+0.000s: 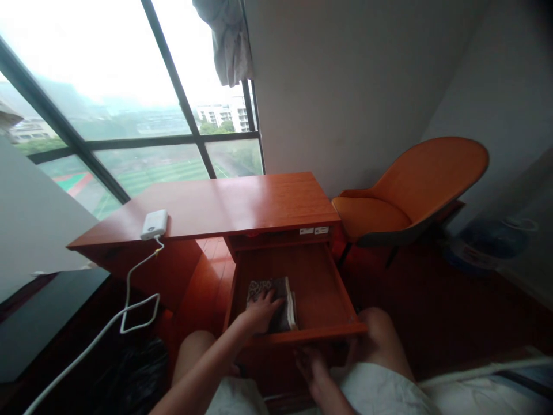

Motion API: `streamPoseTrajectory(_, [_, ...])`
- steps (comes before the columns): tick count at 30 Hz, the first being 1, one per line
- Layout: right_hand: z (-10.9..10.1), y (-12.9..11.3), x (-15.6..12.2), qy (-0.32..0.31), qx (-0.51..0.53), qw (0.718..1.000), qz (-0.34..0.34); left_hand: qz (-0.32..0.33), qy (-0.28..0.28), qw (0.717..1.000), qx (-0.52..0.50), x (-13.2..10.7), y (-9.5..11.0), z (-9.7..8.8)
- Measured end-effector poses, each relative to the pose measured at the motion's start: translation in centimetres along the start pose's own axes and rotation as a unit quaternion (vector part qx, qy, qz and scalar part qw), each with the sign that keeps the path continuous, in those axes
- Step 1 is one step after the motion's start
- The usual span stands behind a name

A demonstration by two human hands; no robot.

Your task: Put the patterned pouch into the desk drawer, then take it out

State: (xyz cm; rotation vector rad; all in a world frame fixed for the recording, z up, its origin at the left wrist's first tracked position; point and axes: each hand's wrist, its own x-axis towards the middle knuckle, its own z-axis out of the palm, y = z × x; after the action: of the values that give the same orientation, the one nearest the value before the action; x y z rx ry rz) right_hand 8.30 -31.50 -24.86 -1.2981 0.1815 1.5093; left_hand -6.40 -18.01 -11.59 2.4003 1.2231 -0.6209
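reddish-orange wood makes up the desk (224, 204), and its drawer (322, 282) stands pulled out toward the seated person. a book (284, 301) with a dark patterned cover lies flat on the left side of the drawer floor, its pale page edges facing right. the left hand (259, 312) rests on top of the book, palm down, fingers spread over the cover and not curled around it. the right hand (311, 367) sits lower, just under the drawer's front edge, in shadow; its fingers point up toward the underside of the wood, and i cannot tell whether it grips anything or lies loose. the person's bare knees show on either side of the drawer front.

on the desk's left end lies a small white charger (154, 223), and its white cable (128, 291) hangs off the edge and loops down toward the floor. an orange chair (415, 190) stands just to the right of the desk. behind the desk is a large window (129, 138) with dark frames, with a grey curtain (228, 40) bunched at its top corner.
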Motion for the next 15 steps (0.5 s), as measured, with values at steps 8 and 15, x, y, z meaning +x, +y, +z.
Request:
streamPoseTrajectory(8, [-0.4, 1.1, 0.3, -0.004, 0.042, 0.999, 0.006, -0.015, 0.007, 1.000, -0.012, -2.3, -3.6, 0.8])
streamPoseTrajectory(15, [-0.3, 1.0, 0.0, 0.000, 0.046, 0.999, 0.010, -0.003, 0.012, 1.000, -0.021, -1.6, -3.1, 0.8])
